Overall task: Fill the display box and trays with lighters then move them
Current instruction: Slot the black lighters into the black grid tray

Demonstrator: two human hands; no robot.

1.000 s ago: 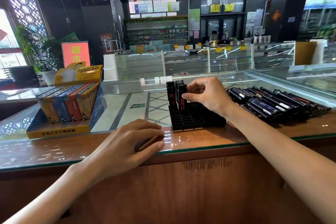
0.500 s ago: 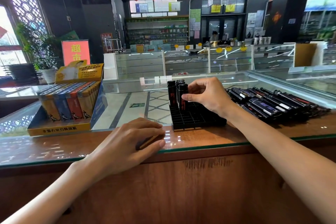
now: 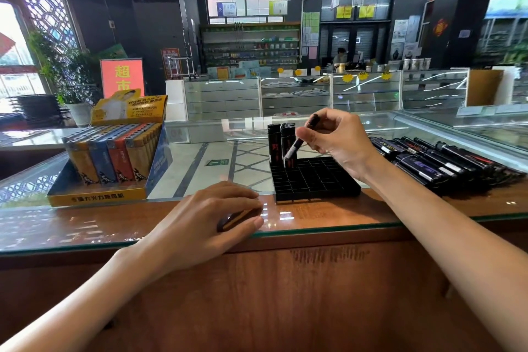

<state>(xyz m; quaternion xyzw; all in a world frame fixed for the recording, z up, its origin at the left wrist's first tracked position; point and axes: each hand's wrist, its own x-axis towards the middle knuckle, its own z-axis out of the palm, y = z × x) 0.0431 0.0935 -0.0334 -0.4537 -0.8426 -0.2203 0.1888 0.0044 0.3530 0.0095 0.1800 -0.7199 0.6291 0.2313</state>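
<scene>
A black grid tray (image 3: 317, 180) sits on the glass counter with several black lighters (image 3: 275, 143) standing upright in its far left corner. My right hand (image 3: 337, 140) hovers above the tray and pinches one black lighter (image 3: 297, 144), tilted with its lower end over the slots beside the standing ones. My left hand (image 3: 211, 217) rests on the counter edge with its fingers curled over a dark lighter (image 3: 233, 220). A pile of black lighters (image 3: 440, 160) lies to the right of the tray. The yellow and blue display box (image 3: 114, 157) at left is packed with coloured lighters.
The glass counter top (image 3: 357, 220) has a wooden front below it. A second glass showcase (image 3: 471, 128) runs along the right. Across the aisle are more display cabinets (image 3: 294, 94), and a potted plant (image 3: 68, 77) stands at far left.
My right hand has lifted off the lighters standing in the tray and now holds a single tilted lighter above the slots. The left hand has stayed put.
</scene>
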